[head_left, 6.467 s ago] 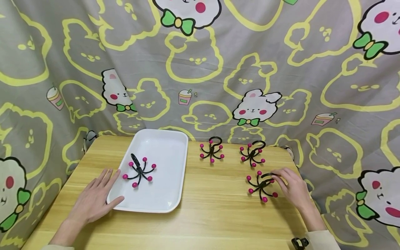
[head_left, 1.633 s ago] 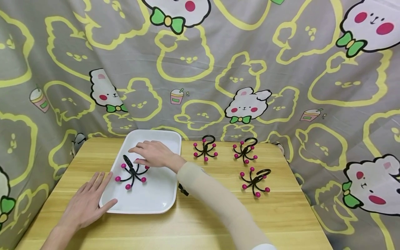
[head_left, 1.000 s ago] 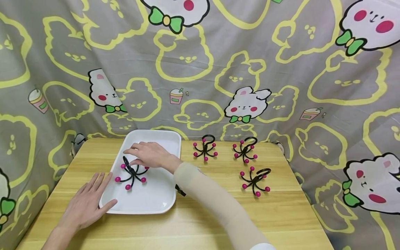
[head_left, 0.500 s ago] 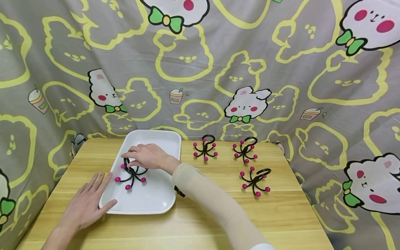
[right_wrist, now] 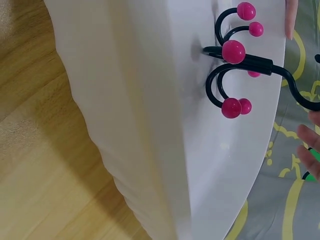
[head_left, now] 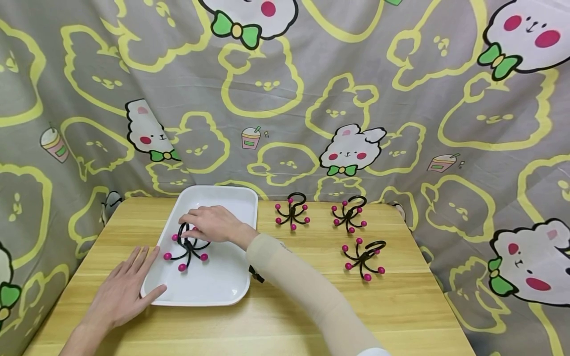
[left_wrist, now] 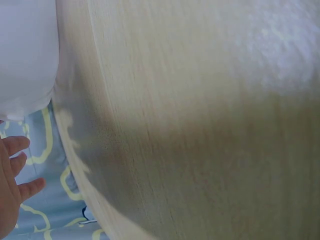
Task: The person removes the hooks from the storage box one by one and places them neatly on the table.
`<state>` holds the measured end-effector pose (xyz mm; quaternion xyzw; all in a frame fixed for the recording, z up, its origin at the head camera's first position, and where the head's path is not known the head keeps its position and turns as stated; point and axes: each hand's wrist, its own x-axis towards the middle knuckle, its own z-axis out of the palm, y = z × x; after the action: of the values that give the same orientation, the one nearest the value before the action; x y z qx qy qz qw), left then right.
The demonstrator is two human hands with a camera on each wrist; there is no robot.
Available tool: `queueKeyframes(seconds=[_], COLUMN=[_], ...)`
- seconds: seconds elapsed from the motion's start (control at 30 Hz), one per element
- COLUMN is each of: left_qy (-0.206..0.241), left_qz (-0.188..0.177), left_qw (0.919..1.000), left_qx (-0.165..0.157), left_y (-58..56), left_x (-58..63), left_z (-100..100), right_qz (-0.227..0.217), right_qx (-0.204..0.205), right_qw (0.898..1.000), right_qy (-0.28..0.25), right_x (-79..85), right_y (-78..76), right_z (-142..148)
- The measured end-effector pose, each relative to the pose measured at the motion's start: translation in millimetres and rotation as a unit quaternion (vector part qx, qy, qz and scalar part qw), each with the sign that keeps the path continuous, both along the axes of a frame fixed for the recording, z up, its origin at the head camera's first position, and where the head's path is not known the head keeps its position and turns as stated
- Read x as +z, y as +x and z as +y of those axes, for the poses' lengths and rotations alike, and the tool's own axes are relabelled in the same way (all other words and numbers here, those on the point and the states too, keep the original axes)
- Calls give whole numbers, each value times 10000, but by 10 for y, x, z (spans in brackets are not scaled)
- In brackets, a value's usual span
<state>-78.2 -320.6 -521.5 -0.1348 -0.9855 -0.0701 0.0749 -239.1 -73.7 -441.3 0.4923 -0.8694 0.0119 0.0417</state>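
Note:
A black swivel hook hanger with pink ball tips stands in the white tray on the left of the table. My right hand reaches over the tray and pinches the hanger's curved top between thumb and fingers. In the right wrist view the hanger's stem runs to the fingers at the right edge. My left hand lies flat with spread fingers at the tray's left rim. Only part of the left hand shows in the left wrist view, beside the tray.
Three similar hangers stand on the wooden table to the right: one back centre, one back right, one nearer the front. A patterned grey curtain encloses the table's back and sides.
Earlier my right hand let go of the front right hanger and crossed to the tray. There it took hold of the hanger's hook, which has turned slightly. The left hand stays put.

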Motion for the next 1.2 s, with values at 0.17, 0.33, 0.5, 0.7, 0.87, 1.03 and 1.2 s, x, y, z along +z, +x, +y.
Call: queueKeyframes(seconds=[0.17,0.33,0.5,0.7,0.87,1.03,1.2], left_qy=[10,17,29,47,26,33,31], left_qz=[53,75,73,115,100,107,107], left_qw=[10000,10000,10000,9999,9999,9999,9999], left_qx=[7,9,22,17,26,14,26], left_y=[-6,-5,4,-9,-4,-5,-13], left_x=[-6,-13,-21,-21,-17,-18,-25], left_z=[-1,-4,-7,-12,-11,-12,-12], right_qz=[16,128,208,208,238,232,109], right_qx=[64,128,167,202,279,309,292], right_qw=[9999,9996,9993,9992,9989,9989,9991], right_qy=[-104,-224,-272,-267,-304,-281,-277], right_x=[3,5,-4,-9,2,4,1], right_y=[17,28,33,50,64,67,69], right_z=[9,22,42,59,61,61,69])
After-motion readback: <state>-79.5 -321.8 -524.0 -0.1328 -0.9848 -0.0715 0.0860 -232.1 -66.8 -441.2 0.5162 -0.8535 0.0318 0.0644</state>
